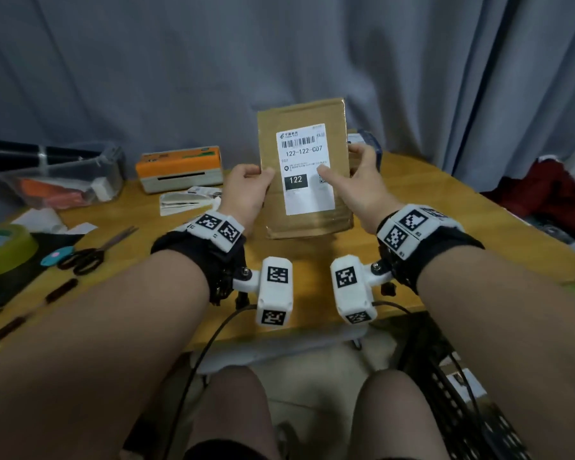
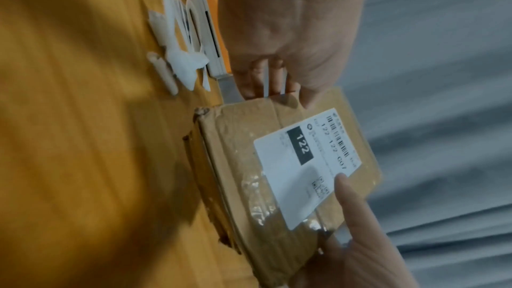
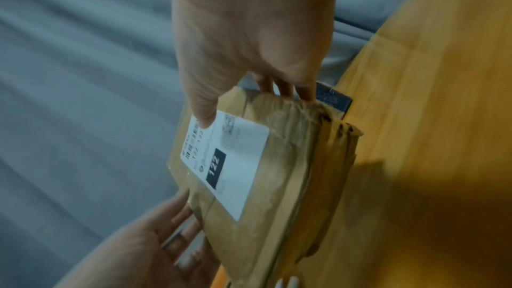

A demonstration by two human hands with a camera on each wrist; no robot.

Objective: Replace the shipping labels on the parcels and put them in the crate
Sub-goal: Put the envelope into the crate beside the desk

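Observation:
I hold a brown cardboard parcel (image 1: 304, 114) upright over the wooden table (image 1: 412, 200), its front facing me. A white shipping label (image 1: 307, 197) reading 122-122-C07, with a black 122 block, is stuck on that front. My left hand (image 1: 246, 190) grips the parcel's left edge, thumb in front and fingers behind. My right hand (image 1: 362, 180) grips the right edge, its thumb pressing on the label near the QR code. Both wrist views show the same parcel (image 2: 235, 161) (image 3: 288, 172) and label (image 2: 307, 161) (image 3: 241, 161). A black mesh crate (image 1: 462, 403) stands on the floor at the lower right.
An orange and white label printer (image 1: 180, 169) sits at the back left, with peeled paper scraps (image 1: 188, 200) in front of it. Scissors (image 1: 90, 254), a green tape roll (image 1: 4, 247) and a clear plastic bin (image 1: 54, 177) lie further left. A blue box (image 1: 367, 141) stands behind the parcel.

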